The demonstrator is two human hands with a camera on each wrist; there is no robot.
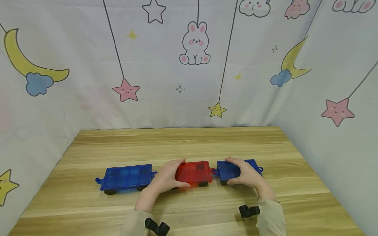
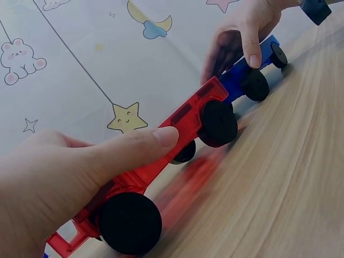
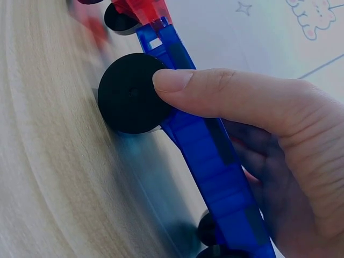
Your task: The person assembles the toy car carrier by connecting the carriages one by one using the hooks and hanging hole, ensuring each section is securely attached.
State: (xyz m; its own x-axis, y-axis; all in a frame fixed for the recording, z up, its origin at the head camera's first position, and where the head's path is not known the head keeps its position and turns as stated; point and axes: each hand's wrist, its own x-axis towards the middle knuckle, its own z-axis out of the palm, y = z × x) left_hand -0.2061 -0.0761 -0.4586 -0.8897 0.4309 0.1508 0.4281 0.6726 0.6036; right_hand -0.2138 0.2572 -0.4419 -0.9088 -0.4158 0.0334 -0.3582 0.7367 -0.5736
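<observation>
Red car (image 1: 197,172) sat mid-tabletop (image 1: 189,141), between left blue car (image 1: 128,177) and right blue car (image 1: 225,169); left grip (image 1: 168,177) pinched it across near and far sides, right grip (image 1: 249,175) pinched right blue car likewise. Cars were probably light, stiff, slick plastic, quick to roll; sides were the safe hold, end loop (image 1: 260,169) likely fragile. Looked translucent, flat-topped, on black wheels (image 2: 130,223)

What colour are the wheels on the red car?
The wheels are black, best seen in the left wrist view.
</observation>
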